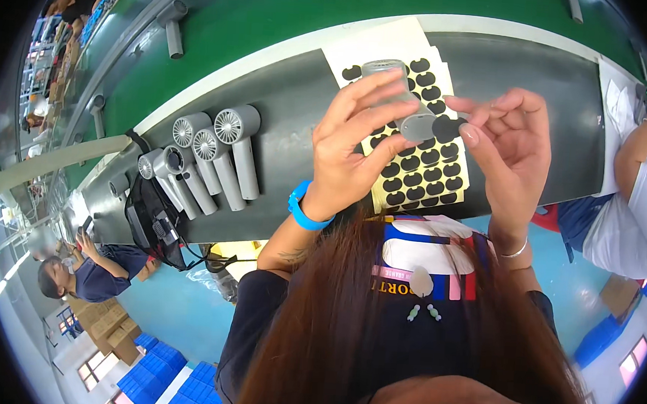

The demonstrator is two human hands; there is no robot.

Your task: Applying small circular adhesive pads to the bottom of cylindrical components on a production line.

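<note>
My left hand (353, 133) is wrapped around a grey handheld fan (417, 126), its handle end turned toward my right hand. Thumb and fingertips of my right hand (516, 143) pinch a round black sticker (447, 128) at its right edge. The sticker lies right beside the handle end; whether it touches is hard to tell. Below both hands, pale yellow sheets (381, 41) carry rows of black stickers with notched sides. Part of the fan's body is hidden behind my left fingers.
Several grey handheld fans (226, 155) lie in a group on the dark table (284, 125) to the left, near a black bag (152, 221) with cables. Beyond runs a green conveyor belt (275, 21) carrying more fans (173, 39). Co-workers sit at right (626, 220) and far left (104, 277).
</note>
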